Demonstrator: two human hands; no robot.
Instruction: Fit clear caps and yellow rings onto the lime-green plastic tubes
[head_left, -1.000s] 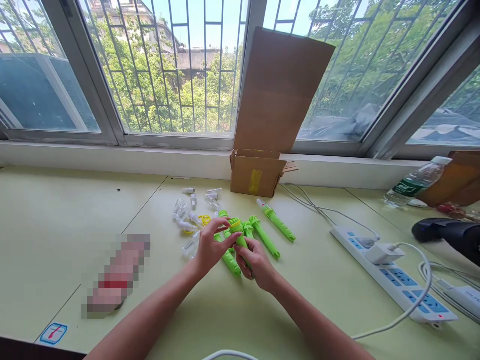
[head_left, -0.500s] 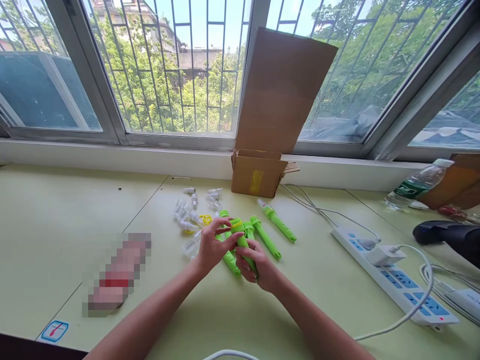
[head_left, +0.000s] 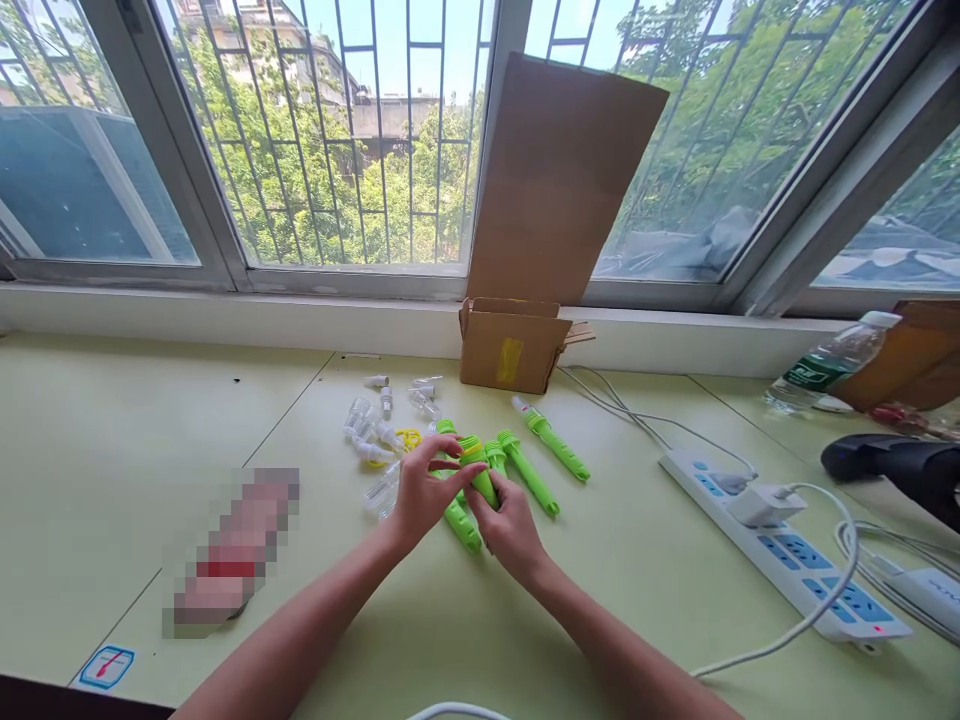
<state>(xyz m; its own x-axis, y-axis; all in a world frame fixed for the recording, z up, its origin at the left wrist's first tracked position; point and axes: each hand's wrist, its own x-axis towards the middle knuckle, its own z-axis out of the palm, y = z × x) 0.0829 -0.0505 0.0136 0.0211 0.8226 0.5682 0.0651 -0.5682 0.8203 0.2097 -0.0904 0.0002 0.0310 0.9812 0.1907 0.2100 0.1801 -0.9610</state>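
A bright green plastic tube [head_left: 485, 487] with a threaded neck is held between my hands, tilted. A yellow ring [head_left: 470, 450] sits around its neck. My left hand [head_left: 421, 490] pinches the upper end near the ring with thumb and fingers. Lower down, my right hand [head_left: 511, 530] wraps the tube's body and hides part of it. Several similar green tubes lie just beyond and beside my hands, among them one tube [head_left: 529, 475] to the right. Left of them are yellow rings [head_left: 409, 439] and clear plastic caps [head_left: 364, 415], some with white parts.
Farther right lies a green tube with a clear tip [head_left: 556, 447]. A cardboard box [head_left: 510, 350] stands against the sill. At right are a power strip [head_left: 720, 510] with cables, a water bottle [head_left: 832, 365] and a black object [head_left: 892, 465]. A pixelated item [head_left: 240, 550] lies left.
My right hand has shifted slightly left and up along the green tube, its fingers now covering more of the lower body. My left hand stays at the neck.
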